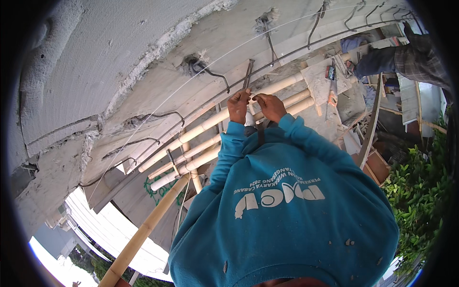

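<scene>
Right now, hands: I am reaching both up from my teal sleeves to the long rebar [287,55] running along the concrete edge, just where a short upright bar [248,72] is crossing it.
Left hand [238,106]: I am closing its fingers around something thin at that crossing, most likely tie wire, though it is too small for me to tell.
Right hand [270,106]: I am pinching it shut just beside the left, fingertips turned toward the same spot; what is between them is hidden.
Where the work is: the crossing is sitting directly above my knuckles, against the rough concrete beam [143,52], with more bent bar ends [210,72] sticking out of broken pockets along it.
Doing it well, as I am judging it: I am keeping both hands close to the joint, pulling the upright snug against the long bar before twisting, and twisting evenly so nothing is snapping.
Below: pale bamboo poles [210,124] are lying side by side under the beam as staging, and one slanting pole [143,234] is dropping away to my lower left.
Further out: another person's plaid sleeve [420,52] is working at the upper right, near planks; green shrubs [420,191] are growing at the right.
</scene>
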Demonstrator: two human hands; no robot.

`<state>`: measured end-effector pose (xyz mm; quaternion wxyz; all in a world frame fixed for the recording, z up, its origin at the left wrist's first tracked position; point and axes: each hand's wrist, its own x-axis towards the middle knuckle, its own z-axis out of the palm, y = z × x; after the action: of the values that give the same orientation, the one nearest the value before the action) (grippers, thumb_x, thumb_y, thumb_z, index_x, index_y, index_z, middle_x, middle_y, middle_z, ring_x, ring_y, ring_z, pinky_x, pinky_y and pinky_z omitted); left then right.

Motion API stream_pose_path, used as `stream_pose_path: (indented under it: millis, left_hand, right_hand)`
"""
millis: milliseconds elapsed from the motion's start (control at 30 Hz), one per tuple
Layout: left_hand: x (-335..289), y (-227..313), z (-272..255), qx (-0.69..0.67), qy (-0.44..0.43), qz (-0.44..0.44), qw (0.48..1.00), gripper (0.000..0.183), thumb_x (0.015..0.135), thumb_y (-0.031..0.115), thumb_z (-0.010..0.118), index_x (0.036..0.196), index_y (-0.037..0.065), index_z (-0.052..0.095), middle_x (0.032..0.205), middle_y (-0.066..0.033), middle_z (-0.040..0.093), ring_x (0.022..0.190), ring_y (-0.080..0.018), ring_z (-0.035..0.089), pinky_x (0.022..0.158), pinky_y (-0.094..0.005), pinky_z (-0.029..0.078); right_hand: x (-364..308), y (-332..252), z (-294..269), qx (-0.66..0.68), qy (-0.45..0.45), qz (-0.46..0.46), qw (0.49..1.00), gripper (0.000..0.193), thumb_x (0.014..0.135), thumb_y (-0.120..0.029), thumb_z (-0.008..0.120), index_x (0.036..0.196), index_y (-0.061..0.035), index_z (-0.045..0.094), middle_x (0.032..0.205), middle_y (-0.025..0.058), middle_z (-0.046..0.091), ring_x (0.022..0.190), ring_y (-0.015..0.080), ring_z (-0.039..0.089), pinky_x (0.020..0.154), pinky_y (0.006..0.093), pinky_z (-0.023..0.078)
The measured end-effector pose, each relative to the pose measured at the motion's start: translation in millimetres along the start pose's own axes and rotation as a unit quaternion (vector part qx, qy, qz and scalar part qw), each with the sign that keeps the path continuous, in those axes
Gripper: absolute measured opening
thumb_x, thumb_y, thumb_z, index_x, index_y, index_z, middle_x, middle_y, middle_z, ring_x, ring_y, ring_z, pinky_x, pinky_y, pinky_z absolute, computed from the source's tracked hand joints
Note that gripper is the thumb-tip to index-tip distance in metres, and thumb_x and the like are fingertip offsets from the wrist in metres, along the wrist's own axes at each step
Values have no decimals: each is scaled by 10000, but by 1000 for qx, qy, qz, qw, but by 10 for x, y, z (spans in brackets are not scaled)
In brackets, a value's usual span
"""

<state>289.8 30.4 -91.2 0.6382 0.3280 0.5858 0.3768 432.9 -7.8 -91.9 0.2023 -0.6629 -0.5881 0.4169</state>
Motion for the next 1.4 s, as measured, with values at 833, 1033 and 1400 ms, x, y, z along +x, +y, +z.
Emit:
stream_pose_path:
  millis: [833,1033,1400]
  left_hand:
    - [71,-85,-314,-216,-193,-87,953,310,891,111,650,1165,-29,618,978,-65,661,820,-109,591,727,-212,502]
    - [62,19,-157,-82,-199,-94,972,351,857,61,663,1186,-48,608,984,-78,664,754,-104,549,693,-221,476]
    - [166,137,685,111,-161,53,979,318,861,227,706,1066,-15,696,866,-76,693,710,-116,621,701,-261,518]
  right_hand:
    - [-484,-98,98,431,-41,173,885,407,976,-424,507,979,-55,679,563,-65,346,502,42,339,460,219,321]
    - [-389,69,111,237,69,21,969,347,990,-355,485,938,-54,650,570,-35,427,503,69,403,494,250,372]
    - [-71,683,-349,151,44,21,987,219,954,-167,432,1007,-31,597,804,155,648,713,268,645,715,400,493]
